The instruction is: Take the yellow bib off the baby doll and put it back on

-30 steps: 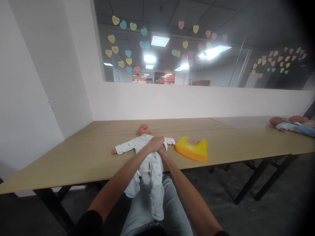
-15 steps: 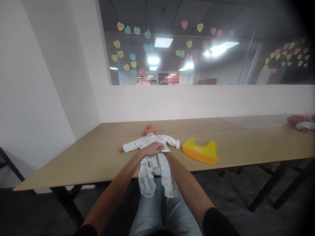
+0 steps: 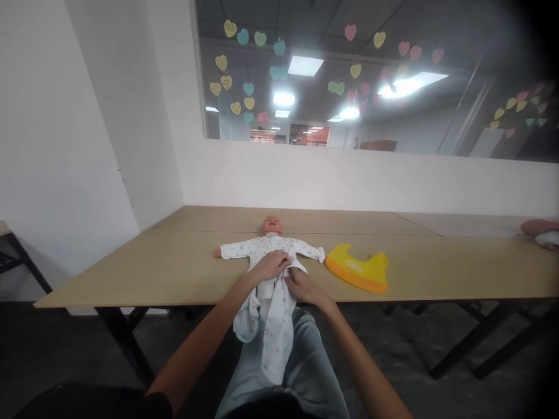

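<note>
A baby doll (image 3: 271, 224) lies face up on the table, its head away from me and its arms spread. It wears a white patterned top (image 3: 261, 249). White patterned trousers (image 3: 276, 343) hang from its lower body over the table's front edge, onto my lap. My left hand (image 3: 271, 266) rests across the doll's belly, its fingers pinched on the top's hem. My right hand (image 3: 304, 286) is closed at the doll's right-hand side in view, thumb and fingers on the cloth at the trousers' waist, just under the lifted hem. Folds partly hide the fingertips.
A yellow and orange bib (image 3: 358, 269) lies on the wooden table (image 3: 144, 267), right of the doll's sleeve. Another doll (image 3: 539, 228) is at the far right edge. A white wall and a window (image 3: 327, 125) with heart-shaped notes stand behind.
My right hand has come out from under the cloth into view at the waist. The trouser legs have shifted left and twisted. My left hand stays on the top; my view has tilted slightly.
</note>
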Demonstrator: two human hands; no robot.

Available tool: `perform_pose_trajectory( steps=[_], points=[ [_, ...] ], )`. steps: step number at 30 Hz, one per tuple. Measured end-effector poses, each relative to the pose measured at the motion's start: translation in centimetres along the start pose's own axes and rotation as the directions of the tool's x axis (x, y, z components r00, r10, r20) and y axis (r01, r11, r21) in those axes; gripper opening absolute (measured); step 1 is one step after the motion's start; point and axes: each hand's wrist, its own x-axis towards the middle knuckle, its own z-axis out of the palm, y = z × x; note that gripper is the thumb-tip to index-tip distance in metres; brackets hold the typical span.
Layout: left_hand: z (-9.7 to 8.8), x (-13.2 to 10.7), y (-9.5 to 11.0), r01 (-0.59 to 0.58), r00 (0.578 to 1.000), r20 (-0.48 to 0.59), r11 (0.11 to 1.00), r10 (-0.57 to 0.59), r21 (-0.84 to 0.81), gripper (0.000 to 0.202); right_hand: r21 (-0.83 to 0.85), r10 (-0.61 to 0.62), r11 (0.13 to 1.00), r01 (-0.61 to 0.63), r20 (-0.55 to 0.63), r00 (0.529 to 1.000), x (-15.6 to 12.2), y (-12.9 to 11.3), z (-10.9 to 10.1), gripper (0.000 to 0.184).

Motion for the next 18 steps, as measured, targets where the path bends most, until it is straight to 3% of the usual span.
perform_pose_trajectory(
  steps=[3, 5, 7, 9, 11, 13, 16, 18],
  points=[
    [-0.7, -1.5, 1.2, 0.055, 0.995, -0.081, 0.996, -0.061, -0.073, 0.020, 0.033, -0.130, 0.991, 0.132, -0.051, 0.990, -3.4, -3.4, 0.3, 0.028],
    [-1.2, -3.4, 2.2, 0.119, 0.966, -0.218, 0.986, -0.141, -0.113, 0.016, 0.082, -0.150, 0.984, 0.156, -0.070, 0.986, -4.3, -5.5, 1.3, 0.024],
    [-1.5, -6.1, 2.9, 0.273, 0.881, -0.369, 0.955, -0.297, -0.117, 0.015, 0.019, -0.095, 0.995, 0.096, -0.040, 0.995, -4.0, -6.8, 2.7, 0.023],
    [-1.6, -9.0, 3.5, 0.532, 0.756, -0.418, 0.845, -0.503, -0.053, 0.018, -0.112, 0.024, 0.993, -0.025, -0.017, 1.000, -3.1, -7.2, 4.1, 0.027],
    [-1.5, -11.6, 3.8, 0.715, 0.680, -0.333, 0.692, -0.654, 0.100, 0.032, -0.211, 0.146, 0.967, -0.146, -0.015, 0.989, -2.0, -7.0, 5.1, 0.031],
    [-1.0, -13.3, 4.1, 0.770, 0.637, -0.201, 0.606, -0.744, 0.198, 0.046, -0.267, 0.209, 0.943, -0.196, 0.020, 0.978, -1.3, -6.7, 5.4, 0.033],
    [-0.3, -14.1, 4.5, 0.803, 0.582, -0.096, 0.552, -0.808, 0.222, 0.053, -0.297, 0.212, 0.940, -0.170, 0.115, 0.971, -0.7, -6.2, 4.8, 0.028],
    [0.0, -13.9, 4.8, 0.810, 0.567, -0.063, 0.542, -0.821, 0.225, 0.050, -0.243, 0.192, 0.957, -0.160, 0.114, 0.975, -0.4, -5.7, 4.1, 0.024]
  ],
)
